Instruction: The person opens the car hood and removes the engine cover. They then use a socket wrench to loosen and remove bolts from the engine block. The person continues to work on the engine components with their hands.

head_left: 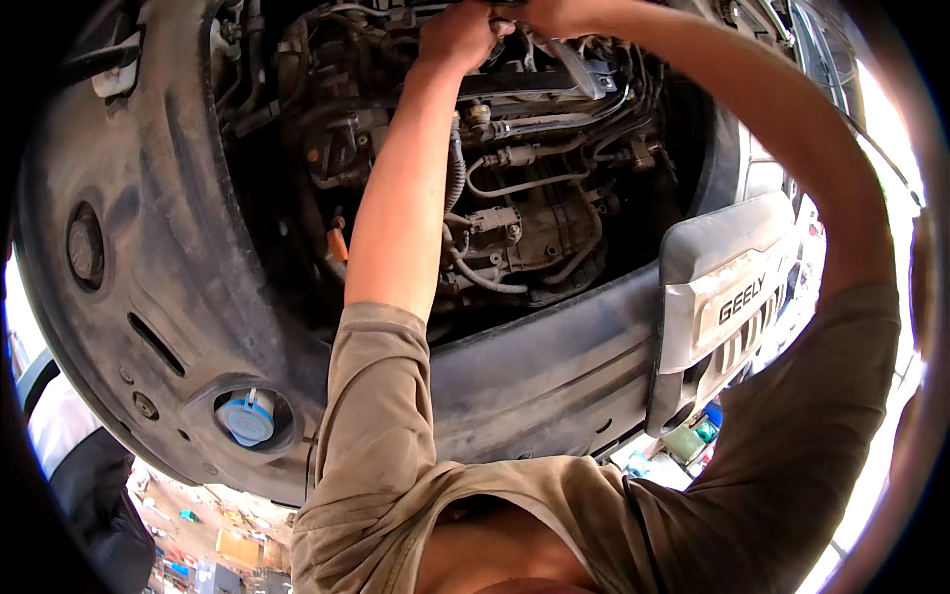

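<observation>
Both my arms reach up into an open engine bay, and my hands meet at the top edge of the picture. My left hand (459, 38) is closed, its fingers curled around something dark and small that I cannot make out. Right beside it, my right hand (554, 15) looks closed too, partly cut off by the top edge; what it grips is hidden. Just below the right hand a grey curved piece (578, 69) slants down over the engine (534, 233). Hoses, a ribbed conduit (456, 168) and metal pipes run beneath my hands.
The dusty dark bumper (534, 381) curves between me and the engine. A raised grille panel (727, 287) stands at the right. At the lower left, a blue cap (247, 418) sits in a round bumper opening. An orange piece (337, 244) shows left of my forearm. Clutter lies on the ground below.
</observation>
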